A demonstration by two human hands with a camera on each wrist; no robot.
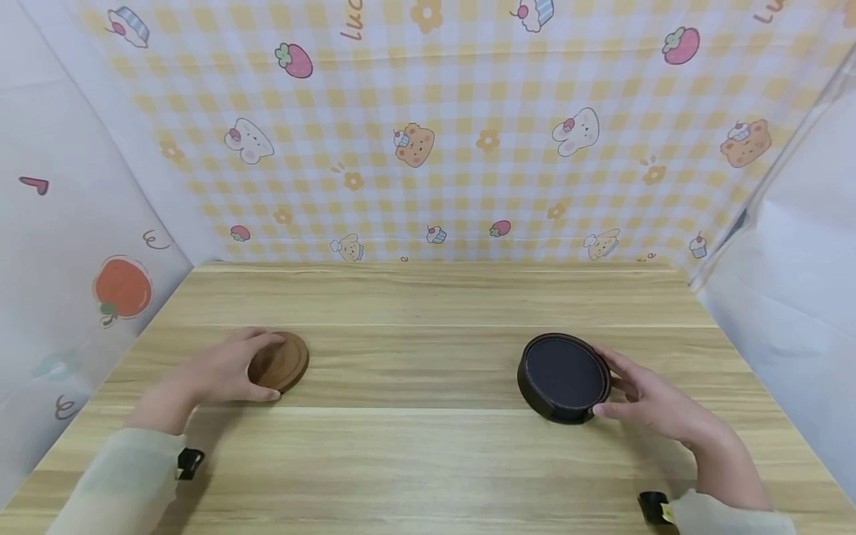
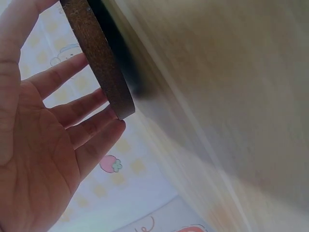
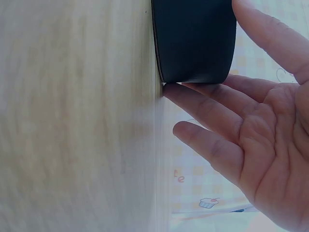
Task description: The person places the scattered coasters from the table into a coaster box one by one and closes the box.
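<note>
On the left side of the table, my left hand [image 1: 230, 365] grips a round brown wooden coaster [image 1: 291, 362] by its rim, thumb on the near side and fingers on the far side. The left wrist view shows the coaster's edge [image 2: 104, 63] against the fingertips, its dark underside facing the tabletop; whether it touches the wood I cannot tell. To the right, a round black coaster holder [image 1: 565, 371] with a stitched dark disc inside stands on the table. My right hand [image 1: 652, 401] holds its right side between thumb and fingers, beside the smooth black wall [image 3: 195, 41].
The wooden table [image 1: 408, 461] has pale grain lines. Behind it hangs a yellow checked cloth [image 1: 461, 178] with cartoon prints. White sheets [image 1: 60, 148] close off the left and right sides. A black strap piece [image 1: 190, 464] sits at the left cuff, another [image 1: 653, 508] at the right.
</note>
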